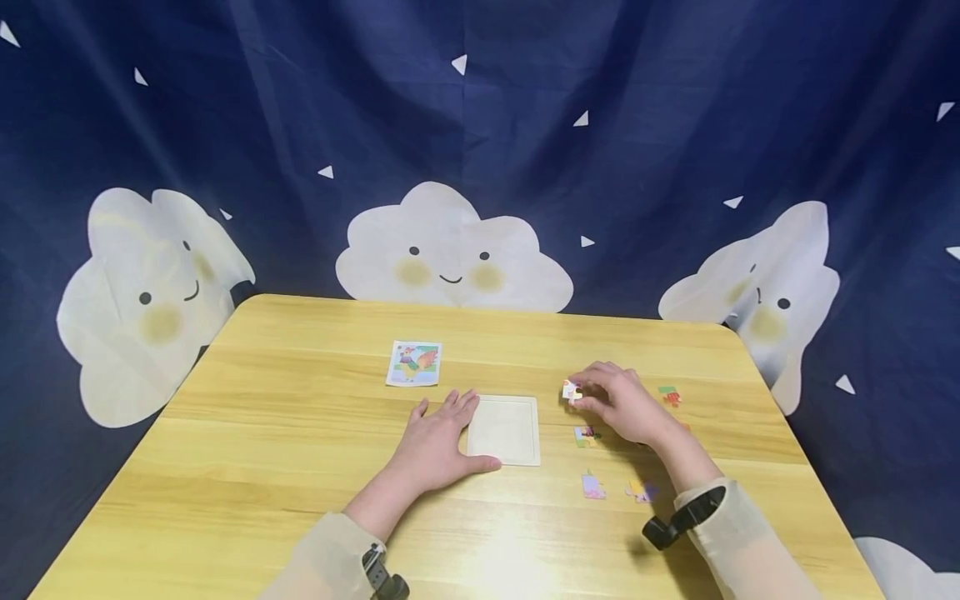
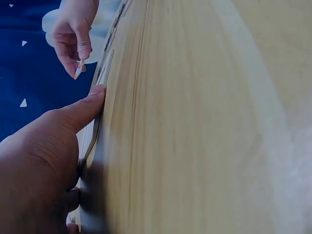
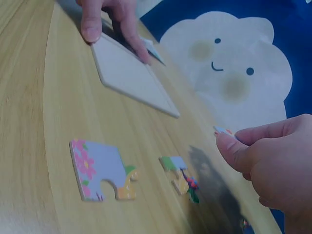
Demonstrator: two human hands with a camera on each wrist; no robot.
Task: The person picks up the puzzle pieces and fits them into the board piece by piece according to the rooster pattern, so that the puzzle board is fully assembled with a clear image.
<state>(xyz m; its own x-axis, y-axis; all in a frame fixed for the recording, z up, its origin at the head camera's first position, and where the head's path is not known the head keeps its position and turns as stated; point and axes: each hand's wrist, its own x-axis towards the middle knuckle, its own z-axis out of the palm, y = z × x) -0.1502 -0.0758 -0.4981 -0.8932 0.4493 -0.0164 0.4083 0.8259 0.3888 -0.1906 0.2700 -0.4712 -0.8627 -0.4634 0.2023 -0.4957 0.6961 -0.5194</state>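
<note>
My left hand (image 1: 435, 446) rests at the left side of a square white puzzle tray (image 1: 504, 432), its thumb at the near edge and fingertips at the far left corner. Nothing lies in the tray. Between thumb and fingers, my right hand (image 1: 626, 404) pinches a small puzzle piece (image 1: 572, 392), lifted above the table to the right of the tray. In the right wrist view, a lilac piece with pink flowers (image 3: 100, 168) and a green-and-blue piece (image 3: 178, 173) lie on the table below that hand. The held piece shows only its edge there.
A printed card with a colourful bird picture (image 1: 415, 364) lies beyond the tray on the left. More puzzle pieces lie right of the tray: a yellow-and-purple one (image 1: 641, 492) and a green-and-red one (image 1: 670, 396). A blue curtain with clouds (image 1: 465, 150) hangs behind the wooden table (image 1: 300, 400).
</note>
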